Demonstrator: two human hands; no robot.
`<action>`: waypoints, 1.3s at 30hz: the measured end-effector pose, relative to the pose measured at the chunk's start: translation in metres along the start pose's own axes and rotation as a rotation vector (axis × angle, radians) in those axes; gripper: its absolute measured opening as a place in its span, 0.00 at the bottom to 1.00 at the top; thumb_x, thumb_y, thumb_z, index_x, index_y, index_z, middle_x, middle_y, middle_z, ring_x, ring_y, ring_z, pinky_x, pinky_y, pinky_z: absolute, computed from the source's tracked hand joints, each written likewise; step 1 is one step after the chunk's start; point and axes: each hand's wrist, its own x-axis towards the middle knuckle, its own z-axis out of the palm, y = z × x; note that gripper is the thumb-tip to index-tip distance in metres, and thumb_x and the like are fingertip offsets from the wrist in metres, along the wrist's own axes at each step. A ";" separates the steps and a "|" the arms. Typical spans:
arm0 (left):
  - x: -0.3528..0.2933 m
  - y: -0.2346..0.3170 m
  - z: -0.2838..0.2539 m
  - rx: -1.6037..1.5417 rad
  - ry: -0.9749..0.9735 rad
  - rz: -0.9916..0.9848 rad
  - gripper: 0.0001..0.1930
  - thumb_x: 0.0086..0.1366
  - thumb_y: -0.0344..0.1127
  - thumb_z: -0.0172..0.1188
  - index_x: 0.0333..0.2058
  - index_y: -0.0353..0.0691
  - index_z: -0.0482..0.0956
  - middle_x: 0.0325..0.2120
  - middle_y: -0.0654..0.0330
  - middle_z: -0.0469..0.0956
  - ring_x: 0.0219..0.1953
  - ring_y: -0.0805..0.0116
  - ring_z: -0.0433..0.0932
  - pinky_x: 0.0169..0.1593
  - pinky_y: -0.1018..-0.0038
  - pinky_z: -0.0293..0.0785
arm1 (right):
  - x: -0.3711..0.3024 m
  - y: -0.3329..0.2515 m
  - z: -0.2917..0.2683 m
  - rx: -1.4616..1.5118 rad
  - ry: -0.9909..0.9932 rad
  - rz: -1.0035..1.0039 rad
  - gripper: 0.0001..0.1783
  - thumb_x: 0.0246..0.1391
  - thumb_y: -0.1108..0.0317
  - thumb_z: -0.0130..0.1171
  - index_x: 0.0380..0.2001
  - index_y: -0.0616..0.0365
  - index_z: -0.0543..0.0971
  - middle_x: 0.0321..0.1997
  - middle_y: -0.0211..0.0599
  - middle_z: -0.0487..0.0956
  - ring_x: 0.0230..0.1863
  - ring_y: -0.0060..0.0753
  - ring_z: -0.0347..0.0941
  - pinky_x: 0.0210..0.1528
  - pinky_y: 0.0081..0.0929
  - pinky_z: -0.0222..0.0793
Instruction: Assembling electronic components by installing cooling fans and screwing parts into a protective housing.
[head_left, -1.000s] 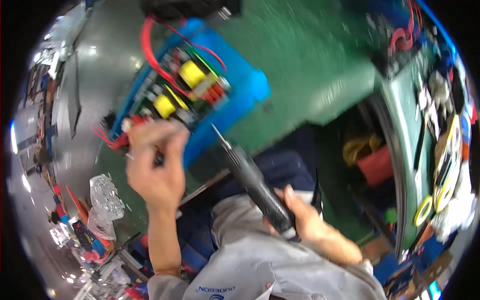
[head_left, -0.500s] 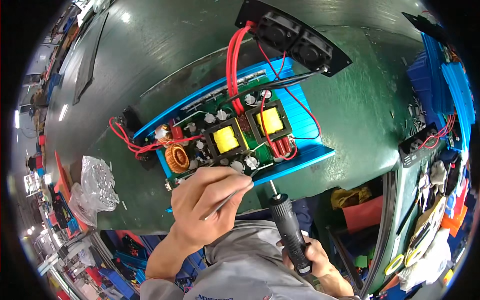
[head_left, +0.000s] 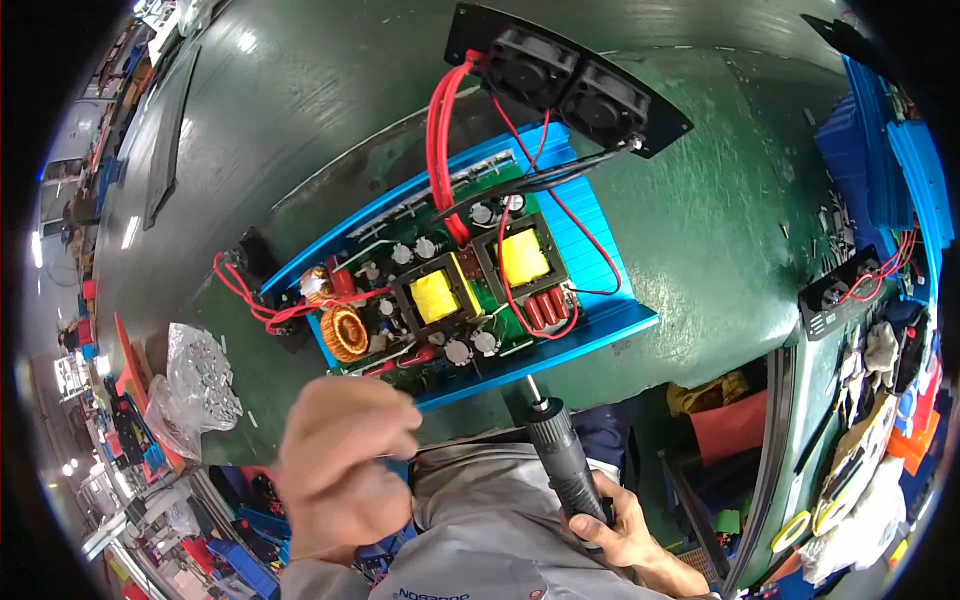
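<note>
My right hand [head_left: 625, 530] is wrapped round the lower end of a black electric screwdriver [head_left: 563, 455], its bit pointing up near the front edge of a blue metal housing [head_left: 590, 330]. My left hand [head_left: 345, 465], smeared by motion, has curled fingers off the housing's near left corner; what they hold cannot be made out. Inside the housing lies a green circuit board [head_left: 490, 290] with two yellow-wound transformers [head_left: 435, 297], a copper toroid coil [head_left: 344, 333] and several capacitors. Red and black wires join it to a black end panel with two fans [head_left: 570, 85].
A clear plastic bag of small parts [head_left: 195, 380] lies left on the green bench [head_left: 700, 240]. At right are another black panel with red wires [head_left: 840, 290] and stacked blue housings [head_left: 915, 180]. A long dark strip [head_left: 172, 140] lies at the far left.
My left hand has drawn back toward me and left from the housing's front edge; the thin metal tool seen in it earlier no longer shows. The housing and fan panel appear shifted slightly left.
</note>
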 end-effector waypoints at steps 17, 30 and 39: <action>0.023 -0.015 0.008 0.658 -0.693 0.289 0.17 0.53 0.31 0.68 0.42 0.32 0.81 0.33 0.62 0.71 0.30 0.69 0.74 0.27 0.74 0.72 | 0.014 0.004 0.008 0.070 0.009 -0.111 0.54 0.63 0.24 0.29 0.59 0.70 0.70 0.23 0.41 0.77 0.21 0.28 0.71 0.26 0.24 0.66; -0.041 -0.022 -0.054 0.602 0.052 -0.194 0.09 0.55 0.28 0.71 0.37 0.39 0.85 0.30 0.61 0.79 0.29 0.67 0.80 0.32 0.73 0.75 | 0.022 0.052 -0.005 0.120 0.265 -0.288 0.47 0.66 0.30 0.30 0.58 0.68 0.70 0.23 0.33 0.73 0.20 0.26 0.69 0.23 0.23 0.63; -0.098 -0.109 -0.152 0.905 0.329 -0.577 0.18 0.66 0.42 0.65 0.47 0.34 0.83 0.45 0.50 0.82 0.45 0.57 0.81 0.51 0.65 0.74 | 0.021 0.061 -0.002 0.166 0.406 -0.214 0.43 0.67 0.32 0.32 0.59 0.63 0.71 0.27 0.32 0.75 0.22 0.23 0.68 0.25 0.22 0.62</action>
